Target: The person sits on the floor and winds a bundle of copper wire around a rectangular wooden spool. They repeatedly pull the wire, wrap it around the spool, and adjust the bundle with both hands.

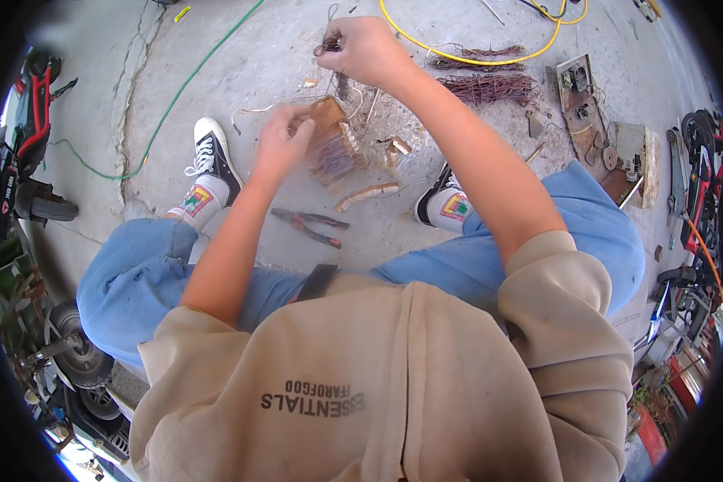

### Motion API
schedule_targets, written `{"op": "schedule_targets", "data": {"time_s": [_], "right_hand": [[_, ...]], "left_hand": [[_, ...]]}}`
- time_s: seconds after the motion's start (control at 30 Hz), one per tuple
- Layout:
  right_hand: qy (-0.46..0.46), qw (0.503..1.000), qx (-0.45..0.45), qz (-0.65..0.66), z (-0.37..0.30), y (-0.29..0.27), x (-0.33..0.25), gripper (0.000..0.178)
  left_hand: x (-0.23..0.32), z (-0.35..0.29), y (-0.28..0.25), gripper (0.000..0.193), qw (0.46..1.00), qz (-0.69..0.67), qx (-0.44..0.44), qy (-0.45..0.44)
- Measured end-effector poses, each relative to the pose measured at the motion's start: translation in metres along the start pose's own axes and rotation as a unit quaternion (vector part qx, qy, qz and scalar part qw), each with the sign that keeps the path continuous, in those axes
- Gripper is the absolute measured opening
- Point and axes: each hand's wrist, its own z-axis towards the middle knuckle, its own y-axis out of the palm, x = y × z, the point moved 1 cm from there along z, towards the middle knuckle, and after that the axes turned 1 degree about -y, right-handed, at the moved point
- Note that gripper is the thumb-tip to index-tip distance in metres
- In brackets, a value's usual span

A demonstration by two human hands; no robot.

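Note:
My right hand (357, 52) is raised over the floor at the top middle, closed around a small bunch of thin dark wire (328, 46). A loop of that wire sticks up past the fingers, and strands hang below. My left hand (283, 145) is by the left edge of a brown block wound with copper-coloured wire (331, 149). Its fingers are loosely curled and a little apart, with nothing visible in them; whether they touch the block I cannot tell. Pliers with red and black handles (309, 226) lie open on the floor between my legs.
Bundles of dark reddish wire (488, 88) lie at the far right, near a yellow hose (458, 58). Rusty metal housings (582, 108) stand further right. A green cord (186, 83) crosses the left floor. Torn pale strips (367, 195) and debris surround the block. Wheeled machines (80, 345) line the left side.

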Motion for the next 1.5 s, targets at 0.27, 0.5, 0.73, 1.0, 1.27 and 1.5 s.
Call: {"op": "schedule_targets", "data": {"time_s": [0.27, 0.5, 0.73, 1.0, 1.27, 1.5], "right_hand": [[-0.104, 0.990, -0.036, 0.092, 0.000, 0.033, -0.079, 0.020], [-0.083, 0.971, -0.180, 0.133, -0.047, 0.128, -0.084, 0.024], [-0.005, 0.983, -0.139, 0.122, -0.005, 0.108, -0.081, 0.024], [0.089, 0.966, -0.230, 0.077, 0.018, 0.084, -0.089, 0.060], [-0.026, 0.903, -0.276, 0.328, 0.019, 0.089, -0.060, 0.066], [0.229, 0.781, -0.165, 0.557, 0.006, 0.100, -0.090, 0.023]], "left_hand": [[-0.012, -0.022, -0.037, 0.032, 0.977, -0.162, -0.126, -0.058], [-0.104, -0.057, -0.058, 0.034, 0.958, -0.199, -0.016, -0.207], [-0.031, -0.041, -0.135, 0.041, 0.956, 0.156, -0.083, -0.234], [-0.019, -0.024, -0.062, 0.034, 0.970, -0.241, 0.017, -0.027], [0.009, -0.023, -0.046, 0.022, 0.955, -0.264, -0.082, -0.107], [0.013, -0.024, -0.031, 0.031, 0.992, -0.035, 0.079, -0.088]]}}
